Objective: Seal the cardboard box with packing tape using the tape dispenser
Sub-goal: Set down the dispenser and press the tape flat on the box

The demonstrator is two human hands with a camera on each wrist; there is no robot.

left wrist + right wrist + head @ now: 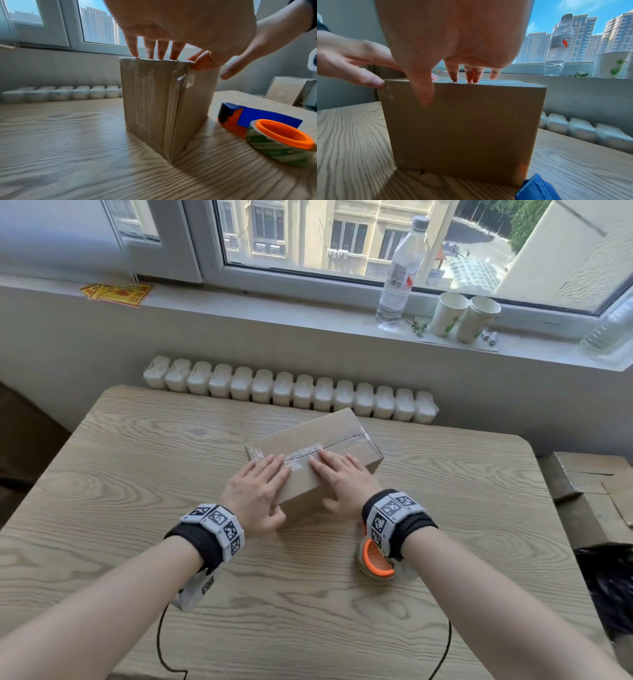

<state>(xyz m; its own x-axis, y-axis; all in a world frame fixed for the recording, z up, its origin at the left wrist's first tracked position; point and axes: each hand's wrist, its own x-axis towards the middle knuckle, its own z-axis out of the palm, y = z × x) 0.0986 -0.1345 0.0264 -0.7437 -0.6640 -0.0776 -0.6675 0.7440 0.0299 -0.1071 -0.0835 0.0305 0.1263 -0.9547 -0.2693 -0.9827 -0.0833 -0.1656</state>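
A brown cardboard box (346,436) sits mid-table with clear packing tape (305,456) running along its top seam. My left hand (258,491) lies flat on the near left end of the lid, fingers straight, thumb down the side. My right hand (342,477) presses flat beside it, fingertips on the tape. The left wrist view shows the box (154,108) end-on with wrinkled tape (186,79) over its edge. The orange and blue tape dispenser (267,129) lies on the table right of the box, partly under my right wrist (376,559). In the right wrist view my right hand's fingertips (471,77) touch the box (462,128) top.
The wooden table (137,542) has free room on the left and front. A white radiator (291,392) runs behind it. On the windowsill stand a water bottle (399,275) and two paper cups (464,314). More cardboard boxes (589,487) sit at the right.
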